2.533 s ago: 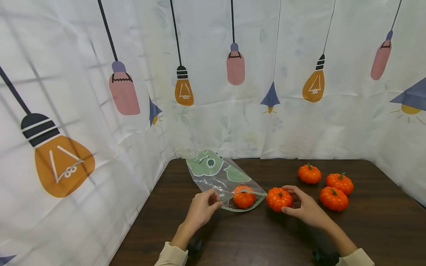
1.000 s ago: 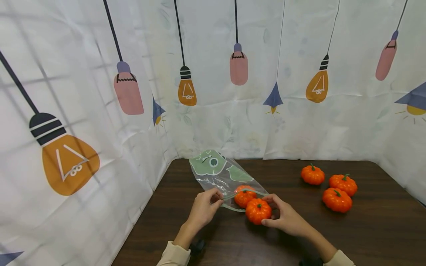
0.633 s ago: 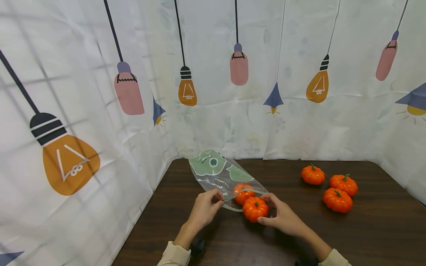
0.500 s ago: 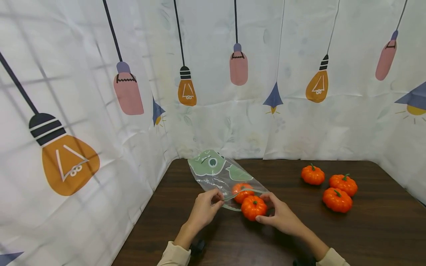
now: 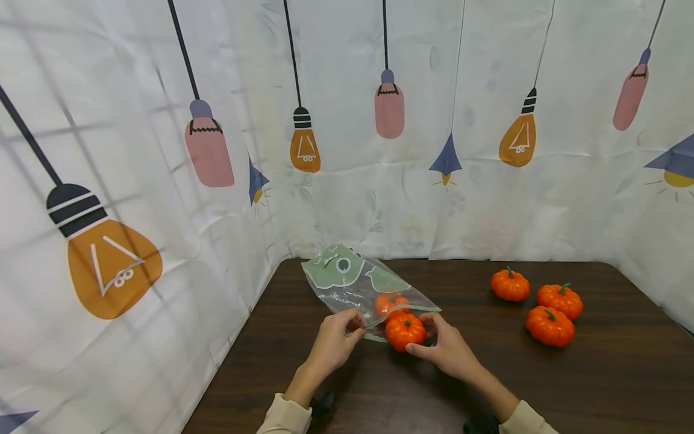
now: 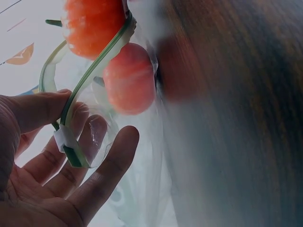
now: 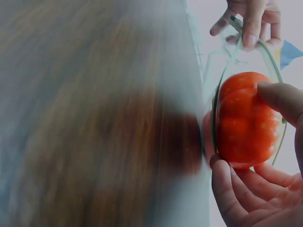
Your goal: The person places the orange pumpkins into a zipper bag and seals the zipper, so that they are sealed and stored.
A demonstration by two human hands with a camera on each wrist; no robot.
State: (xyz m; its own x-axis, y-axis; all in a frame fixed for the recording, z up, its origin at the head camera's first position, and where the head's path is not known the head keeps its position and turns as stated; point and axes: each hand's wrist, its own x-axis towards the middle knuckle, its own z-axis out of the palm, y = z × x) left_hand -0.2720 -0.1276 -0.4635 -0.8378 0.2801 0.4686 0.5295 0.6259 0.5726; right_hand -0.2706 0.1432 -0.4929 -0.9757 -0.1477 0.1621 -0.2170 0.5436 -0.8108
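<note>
A clear zip bag (image 5: 347,295) with a green cartoon print and green-edged mouth lies on the table. My left hand (image 5: 337,337) pinches one corner of its mouth between thumb and fingers; a white slider (image 6: 63,138) shows there in the left wrist view. One small orange pumpkin (image 6: 130,79) is inside the bag. Another orange pumpkin (image 5: 405,332) with a green stem is held by my right hand (image 5: 447,346), thumb on one side and fingers on the other. In the right wrist view this held pumpkin (image 7: 248,120) sits between the two green edges of the bag's mouth.
On the right of the dark wooden table (image 5: 612,386) stand three more orange pumpkins, one farther back (image 5: 510,285) and a pair close together, the nearer pumpkin (image 5: 550,326) in front. A white curtain (image 5: 347,205) printed with lamps surrounds the table's back and sides.
My right hand has carried the pumpkin leftward from beside the bag into its mouth. The pumpkin inside has shifted slightly back and left. My left hand has kept its pinch on the corner.
</note>
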